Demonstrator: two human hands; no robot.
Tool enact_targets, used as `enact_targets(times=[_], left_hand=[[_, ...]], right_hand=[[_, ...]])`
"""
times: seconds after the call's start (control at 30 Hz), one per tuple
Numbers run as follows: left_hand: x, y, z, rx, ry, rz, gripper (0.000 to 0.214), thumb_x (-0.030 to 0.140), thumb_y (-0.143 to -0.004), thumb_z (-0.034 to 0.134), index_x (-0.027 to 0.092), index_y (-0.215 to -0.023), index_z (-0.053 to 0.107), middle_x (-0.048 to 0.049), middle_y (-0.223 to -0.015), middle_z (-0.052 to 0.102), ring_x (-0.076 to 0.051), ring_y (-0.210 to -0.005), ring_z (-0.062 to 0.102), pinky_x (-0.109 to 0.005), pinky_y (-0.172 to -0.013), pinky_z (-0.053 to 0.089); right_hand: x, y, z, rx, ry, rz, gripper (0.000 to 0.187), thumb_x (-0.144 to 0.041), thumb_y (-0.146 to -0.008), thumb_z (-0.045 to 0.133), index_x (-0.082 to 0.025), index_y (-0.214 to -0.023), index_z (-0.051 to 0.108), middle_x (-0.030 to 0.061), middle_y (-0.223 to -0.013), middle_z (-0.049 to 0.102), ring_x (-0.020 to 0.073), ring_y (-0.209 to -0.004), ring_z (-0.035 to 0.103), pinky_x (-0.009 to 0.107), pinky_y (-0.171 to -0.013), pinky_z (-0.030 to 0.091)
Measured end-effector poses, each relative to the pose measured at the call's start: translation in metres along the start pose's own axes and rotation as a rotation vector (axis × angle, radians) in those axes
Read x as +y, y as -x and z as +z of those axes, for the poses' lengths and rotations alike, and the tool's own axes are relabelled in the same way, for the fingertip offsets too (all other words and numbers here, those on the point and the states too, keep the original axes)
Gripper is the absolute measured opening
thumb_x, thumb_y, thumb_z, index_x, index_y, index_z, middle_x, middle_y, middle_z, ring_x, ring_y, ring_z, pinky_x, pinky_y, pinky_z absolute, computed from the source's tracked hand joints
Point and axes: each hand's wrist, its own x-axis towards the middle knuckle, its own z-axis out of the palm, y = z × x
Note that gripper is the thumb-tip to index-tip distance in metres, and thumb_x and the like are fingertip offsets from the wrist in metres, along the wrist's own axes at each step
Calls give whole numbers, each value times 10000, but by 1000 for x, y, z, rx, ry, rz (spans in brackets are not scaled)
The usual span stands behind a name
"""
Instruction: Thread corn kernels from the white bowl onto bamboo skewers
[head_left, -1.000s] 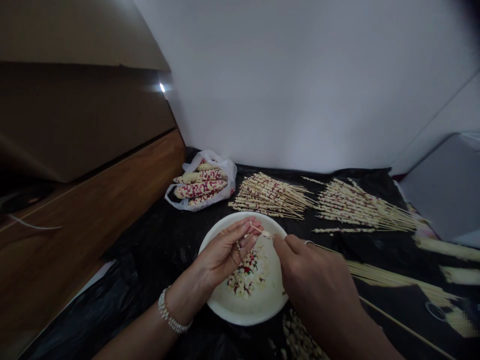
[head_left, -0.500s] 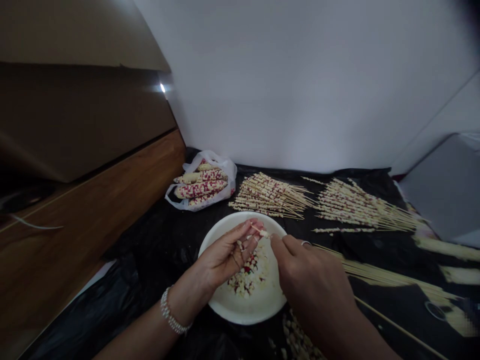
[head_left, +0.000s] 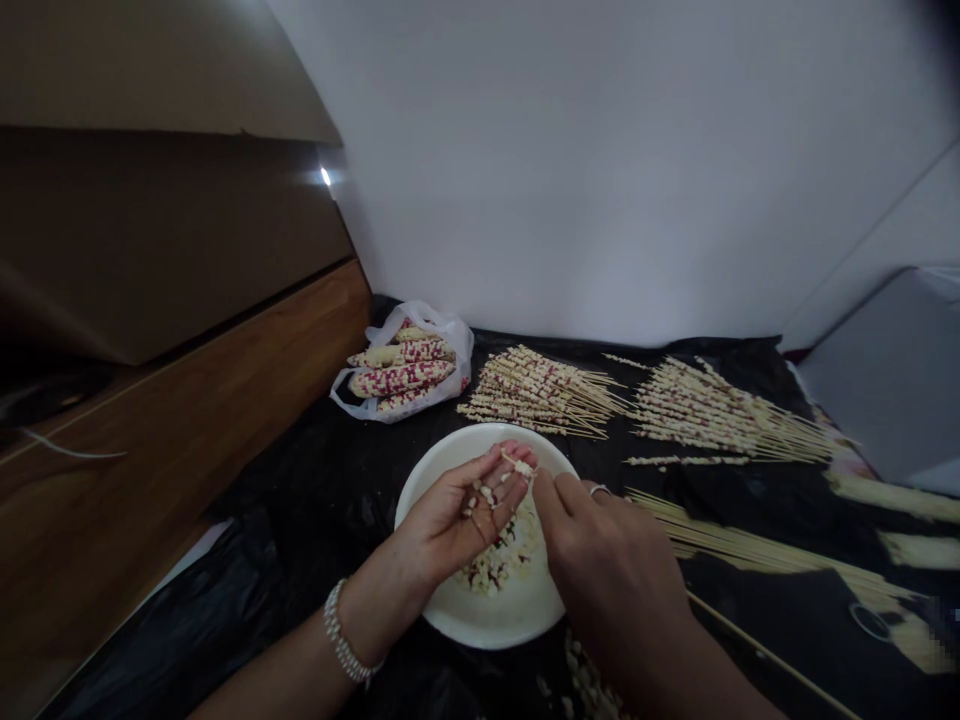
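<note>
My left hand (head_left: 457,510) hovers over a white bowl (head_left: 480,620) with its palm up and its fingers curled, cupping several corn kernels (head_left: 484,493). My right hand (head_left: 600,560) pinches a thin wooden skewer (head_left: 750,640) whose tip carries a kernel against my left fingertips. The skewer's shaft runs back to the right under my wrist. More pale and red kernels (head_left: 499,560) lie in the bowl beneath both hands.
Two heaps of kernel-loaded skewers (head_left: 540,392) (head_left: 712,410) lie behind the bowl on black plastic sheeting (head_left: 300,500). A white bag of red-and-white corn cobs (head_left: 405,365) sits at the back left. Bare skewers (head_left: 765,550) lie to the right, a wooden panel (head_left: 187,420) to the left.
My right hand has slid left, bringing the skewer tip closer into my left fingertips. My left hand has opened slightly, showing more kernels in the palm.
</note>
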Motion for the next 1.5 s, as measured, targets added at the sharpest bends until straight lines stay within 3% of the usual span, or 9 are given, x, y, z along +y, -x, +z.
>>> enact_targets(times=[0.2,0.4,0.57,0.67,0.97,1.17,1.5], left_hand=[[-9,0,-4,-33,-43,-5,229,66,-832,584,70,-1055,635,-109,-939,729,-167,-875,697,-262,-824,545],[-10,-1,-8,-64,-108,-5,124,99,-834,581,94,-923,667,-114,-916,727,-214,-959,679,-296,-837,544],[-3,4,-9,-150,-238,45,291,-66,-756,550,95,-965,671,-118,-1055,707,-194,-1093,621,-244,-924,495],[-2,3,-11,-138,-278,94,263,-41,-771,565,113,-950,680,-105,-1080,703,-183,-1120,604,-226,-944,481],[5,-3,-9,25,-253,200,182,19,-808,595,99,-950,675,-81,-949,725,-116,-849,690,-193,-838,535],[6,-1,-5,32,-283,250,163,38,-814,600,129,-913,693,-74,-925,730,-99,-738,691,-174,-710,562],[5,-1,-8,-3,-283,236,141,86,-857,565,108,-921,689,-84,-904,724,-103,-756,691,-182,-737,557]], right_hand=[[-2,2,4,-3,12,-13,267,-20,-669,541,-138,-875,662,2,-627,584,153,-472,528,287,-462,288],[3,0,4,-6,28,-11,172,-41,-710,554,-160,-797,641,-8,-608,573,140,-457,523,279,-446,267],[10,-2,-2,-52,37,32,111,-91,-707,621,-198,-733,609,-19,-593,561,152,-455,509,282,-445,238],[10,-2,-4,-33,17,23,118,-96,-700,634,-203,-742,607,-22,-595,560,156,-447,502,284,-447,235],[8,-1,-6,-38,-15,-1,149,-58,-683,572,-206,-700,562,-10,-591,553,163,-448,499,290,-462,221],[7,-2,-5,-44,-2,0,153,-53,-691,552,-205,-703,561,-8,-592,556,163,-461,511,293,-465,201],[8,-3,-4,-61,18,-1,152,-51,-697,541,-201,-708,563,-9,-595,559,150,-456,504,289,-469,196]])
